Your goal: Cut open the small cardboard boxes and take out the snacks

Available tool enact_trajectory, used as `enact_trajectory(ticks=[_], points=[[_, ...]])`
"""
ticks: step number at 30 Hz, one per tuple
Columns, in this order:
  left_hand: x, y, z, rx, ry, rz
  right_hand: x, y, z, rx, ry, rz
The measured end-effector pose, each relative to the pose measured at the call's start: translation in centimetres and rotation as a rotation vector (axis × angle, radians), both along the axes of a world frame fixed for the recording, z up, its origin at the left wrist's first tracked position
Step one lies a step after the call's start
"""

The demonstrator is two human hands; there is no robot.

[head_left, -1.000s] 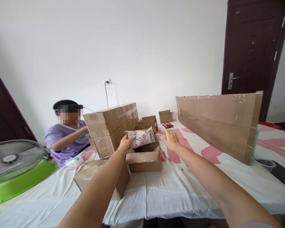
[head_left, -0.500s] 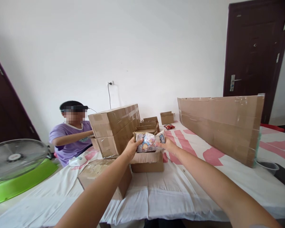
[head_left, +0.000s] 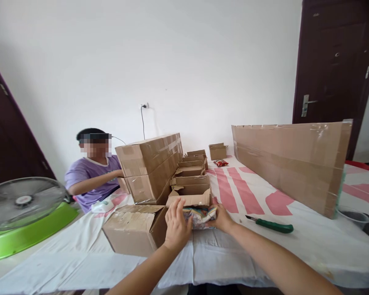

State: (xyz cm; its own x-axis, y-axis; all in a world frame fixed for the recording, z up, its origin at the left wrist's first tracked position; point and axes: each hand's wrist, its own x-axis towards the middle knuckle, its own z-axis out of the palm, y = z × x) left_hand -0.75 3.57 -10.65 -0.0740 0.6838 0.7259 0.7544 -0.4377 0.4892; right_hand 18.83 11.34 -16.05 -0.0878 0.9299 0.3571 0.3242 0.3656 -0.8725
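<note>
Right grip (head_left: pixel 223 219) on multicoloured packet (head_left: pixel 199 219)

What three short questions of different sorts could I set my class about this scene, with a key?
1. True or false: the patterned packet is between the left hand and the right hand.

2. Multiple choice: where is the red packet?
a) On top of the stacked cartons
b) On the tablecloth, near the farthest small box
c) In the left hand

3. Fill in the missing colour: the knife on the tablecloth has a ____ handle.

Key: 1. True; 2. b; 3. green.
</note>
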Motion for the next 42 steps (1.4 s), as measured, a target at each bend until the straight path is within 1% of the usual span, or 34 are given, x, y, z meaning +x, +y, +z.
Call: enact_trajectory(ticks=[2, 3, 4, 6, 8, 9, 11, 13, 16, 20, 25, 30, 35, 38, 42], points=[[0.8, -0.5, -1.3, 0.186, 0.289, 0.054, -1.3, 0.5, -1.2, 0.020, 0.012, -0.068], [1.2, -0.7, -2.0, 0.221, 0.409, 0.066, -1.9, 0.6, -1.8, 0.023, 0.028, -0.094], [1.5, -0.8, -2.8, 0.198, 0.490, 0.069, -2.3, 0.7, -2.4, 0.030, 0.042, -0.118], [2.0, -0.6, -4.4, 0.045, 0.576, 0.090, -3.0, 0.6, -3.4, 0.047, 0.064, -0.142], [2.1, 0.1, -5.7, -0.155, 0.596, 0.135, -3.2, 0.4, -4.2, 0.073, 0.074, -0.145], [2.0, 0.5, -6.1, -0.237, 0.593, 0.155, -3.3, 0.2, -4.4, 0.090, 0.076, -0.146], [1.9, 1.7, -6.6, -0.338, 0.575, 0.184, -3.2, 0.0, -4.8, 0.122, 0.073, -0.156], [1.7, 2.8, -6.6, -0.373, 0.563, 0.199, -3.2, 0.0, -5.1, 0.138, 0.063, -0.175], [1.6, 4.5, -6.3, -0.387, 0.556, 0.227, -3.3, 0.3, -5.5, 0.138, 0.044, -0.205], [1.6, 6.3, -5.9, -0.373, 0.570, 0.252, -3.5, 0.7, -6.0, 0.131, 0.027, -0.221], [2.3, 8.5, -5.7, -0.345, 0.596, 0.277, -3.6, 0.9, -6.5, 0.136, 0.008, -0.220], [3.1, 11.0, -5.4, -0.323, 0.606, 0.303, -3.6, 0.7, -6.5, 0.142, -0.013, -0.216], [3.9, 13.3, -5.0, -0.313, 0.606, 0.310, -3.5, 0.3, -6.2, 0.115, -0.058, -0.185], [4.4, 14.5, -5.1, -0.302, 0.602, 0.301, -3.4, 0.2, -6.0, 0.110, -0.068, -0.173], [4.7, 15.1, -6.0, -0.266, 0.584, 0.293, -3.3, 0.2, -5.9, 0.105, -0.074, -0.169]])
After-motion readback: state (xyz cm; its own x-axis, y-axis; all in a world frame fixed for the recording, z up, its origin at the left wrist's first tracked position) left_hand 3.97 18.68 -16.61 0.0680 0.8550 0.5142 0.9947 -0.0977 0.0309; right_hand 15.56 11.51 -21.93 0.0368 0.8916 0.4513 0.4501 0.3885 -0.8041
